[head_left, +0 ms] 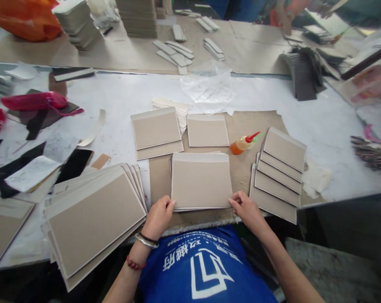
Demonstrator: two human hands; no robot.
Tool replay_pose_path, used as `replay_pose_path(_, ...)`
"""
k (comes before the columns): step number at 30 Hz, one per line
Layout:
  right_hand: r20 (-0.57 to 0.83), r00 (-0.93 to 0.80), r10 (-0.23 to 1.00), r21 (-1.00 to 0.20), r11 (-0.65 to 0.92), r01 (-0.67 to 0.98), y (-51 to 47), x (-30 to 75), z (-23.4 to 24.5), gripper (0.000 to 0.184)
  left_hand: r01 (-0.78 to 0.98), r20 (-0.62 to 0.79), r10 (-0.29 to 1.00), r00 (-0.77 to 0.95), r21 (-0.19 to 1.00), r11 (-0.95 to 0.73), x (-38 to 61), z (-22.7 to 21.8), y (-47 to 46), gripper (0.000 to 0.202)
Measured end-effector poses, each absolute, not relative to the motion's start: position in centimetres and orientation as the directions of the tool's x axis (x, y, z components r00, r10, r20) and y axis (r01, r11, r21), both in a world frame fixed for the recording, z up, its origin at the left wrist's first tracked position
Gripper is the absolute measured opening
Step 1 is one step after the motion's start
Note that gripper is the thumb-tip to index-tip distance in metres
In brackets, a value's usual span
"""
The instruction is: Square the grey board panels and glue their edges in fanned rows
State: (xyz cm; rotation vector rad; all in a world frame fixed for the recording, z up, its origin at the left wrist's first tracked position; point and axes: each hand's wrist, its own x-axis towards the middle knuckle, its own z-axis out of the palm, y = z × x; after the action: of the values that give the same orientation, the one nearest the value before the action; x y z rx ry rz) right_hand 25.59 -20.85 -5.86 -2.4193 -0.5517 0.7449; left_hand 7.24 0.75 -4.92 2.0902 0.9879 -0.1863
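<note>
A small stack of grey cardboard panels [201, 179] lies on a brown board at the table's near edge. My left hand [158, 216] is curled on the stack's lower left corner. My right hand [245, 208] pinches its lower right corner. A fanned pile of bigger grey panels [94, 216] sits to the left of my left hand. Another fanned pile of panels [280, 172] lies to the right. An orange glue bottle [243, 144] with a red tip lies on its side behind the stack.
Two more grey panels [157, 132] [207, 130] lie further back, with a clear plastic bag [209, 86] behind them. Pink pouches [35, 101] and black scraps clutter the left. Dark pieces [304, 75] stand at the back right, where another person's arm [288, 14] shows.
</note>
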Motion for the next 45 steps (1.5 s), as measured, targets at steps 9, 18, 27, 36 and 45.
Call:
replay_pose_path(9, -0.369, 0.781, 0.505, -0.583, -0.780, 0.229, -20.4, 25.3, -5.4, 0.011, 0.698, -0.429, 0.576, 0.696, 0.593, -0.402, 7.1, -5.3, 0.9, 0.027)
replay_pose_path(18, -0.432, 0.770, 0.469, -0.549, -0.814, 0.188, -19.9, 25.5, -4.7, 0.010, 0.707, -0.432, 0.582, 0.689, 0.575, -0.411, 7.2, -5.3, 1.0, 0.030)
replay_pose_path(27, -0.436, 0.761, 0.481, -0.551, -0.811, 0.197, -19.7, 25.6, -4.6, 0.012, 0.718, -0.446, 0.580, 0.682, 0.557, -0.416, 7.3, -5.5, 1.1, 0.028)
replay_pose_path(36, -0.476, 0.739, 0.477, -0.565, -0.810, 0.159, -20.2, 26.0, -5.8, 0.011, 0.700, -0.417, 0.590, 0.691, 0.590, -0.403, 7.3, -5.4, 0.9, 0.025)
replay_pose_path(45, -0.495, 0.737, 0.461, -0.559, -0.818, 0.136, -20.3, 26.1, -6.3, 0.011, 0.712, -0.434, 0.596, 0.676, 0.594, -0.375, 7.4, -5.3, 0.9, 0.025)
